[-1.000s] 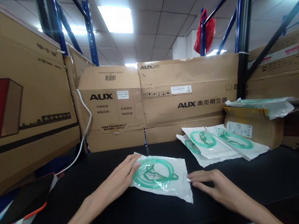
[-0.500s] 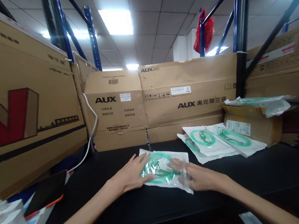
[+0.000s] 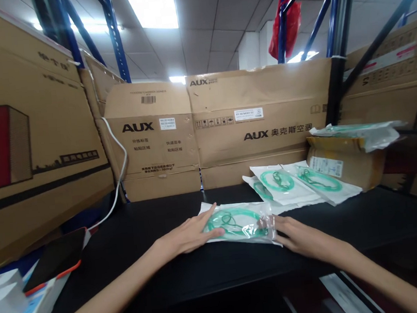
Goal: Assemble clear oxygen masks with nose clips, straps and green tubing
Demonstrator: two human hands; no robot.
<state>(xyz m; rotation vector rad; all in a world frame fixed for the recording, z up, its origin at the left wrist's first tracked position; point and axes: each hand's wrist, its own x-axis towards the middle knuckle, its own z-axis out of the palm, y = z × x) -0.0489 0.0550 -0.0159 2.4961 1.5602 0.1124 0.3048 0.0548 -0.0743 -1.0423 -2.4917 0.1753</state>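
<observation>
A clear plastic packet (image 3: 241,222) with coiled green tubing inside lies on the black table (image 3: 144,220) in front of me. My left hand (image 3: 189,236) rests flat on the packet's left end, fingers stretched out. My right hand (image 3: 303,238) is at the packet's right end, where its fingers close on the crumpled, slightly raised edge of the plastic. A little farther back and to the right lie three more packets (image 3: 287,183) of the same kind, fanned over one another.
A small cardboard box (image 3: 344,166) with more packets on top stands at the right. Large AUX cartons (image 3: 264,122) wall off the back and left. A dark phone (image 3: 55,260) lies at the left on white boxes (image 3: 5,301), with a white cable (image 3: 120,169) hanging behind it.
My right hand slid from the packet's middle to its right end and took hold of the edge. The packet now looks narrower and bunched. My left hand stayed on its left end.
</observation>
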